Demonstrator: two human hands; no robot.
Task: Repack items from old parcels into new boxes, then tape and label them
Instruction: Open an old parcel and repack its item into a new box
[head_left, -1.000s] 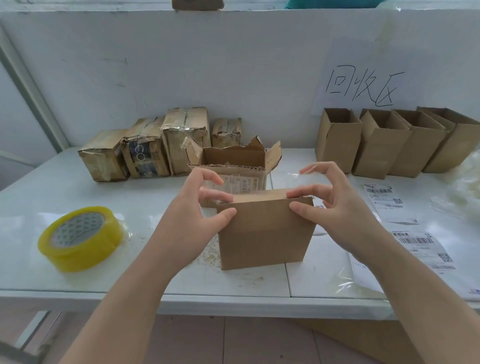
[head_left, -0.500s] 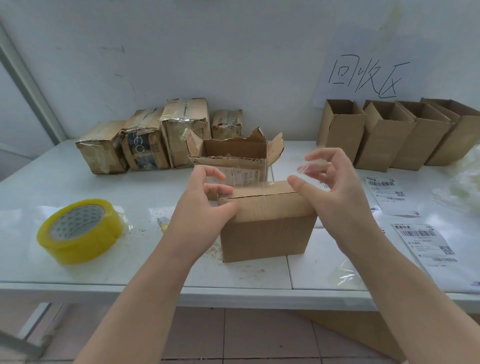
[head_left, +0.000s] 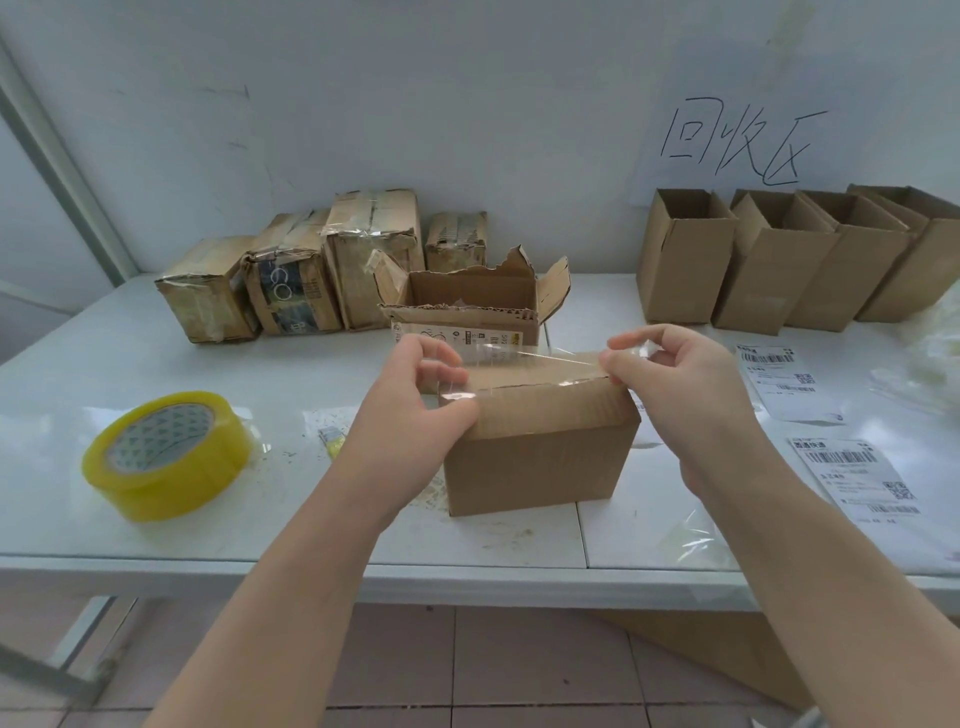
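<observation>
A small closed cardboard box (head_left: 540, 457) stands near the table's front edge. A strip of clear tape (head_left: 524, 364) stretches across its top. My left hand (head_left: 415, 405) pinches the strip's left end at the box's left top corner. At the right top corner my right hand (head_left: 675, 384) pinches the other end. Behind the box an old torn parcel (head_left: 467, 312) sits open. A yellow tape roll (head_left: 166, 457) lies flat at the left.
Several old taped parcels (head_left: 291, 280) line the wall at the back left. Several new open boxes (head_left: 779, 260) stand at the back right. Two shipping labels (head_left: 862, 483) lie on the white table (head_left: 156, 530) at the right, with clear plastic near them.
The view tilted and drew closer. Both hands shifted to the box's top corners and now hold a clear tape strip stretched taut over its top.
</observation>
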